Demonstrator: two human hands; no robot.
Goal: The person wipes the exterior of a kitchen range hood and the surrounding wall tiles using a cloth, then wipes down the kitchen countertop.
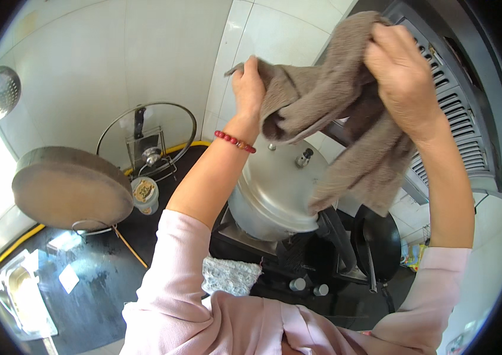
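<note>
A brown towel (322,93) is bunched and folded in the air between my two hands, in front of the range hood (455,111). My left hand (249,86) grips one end of it near the tiled wall. Higher up and to the right, my right hand (401,75) clutches another part, and a loose end hangs down below it. Underneath stands a large aluminium pressure cooker (273,191) on the stove, its lid on and its black handle (337,239) pointing towards the lower right. The towel hides part of the lid.
A black wok (377,239) with a metal utensil in it sits on the right burner. Leftward are an upturned pan (73,186), a glass lid (147,142) in a wire rack and a small tub (145,195). A grey-white cloth (231,275) lies by the stove front, near two knobs (308,287). The sink (25,293) is far left.
</note>
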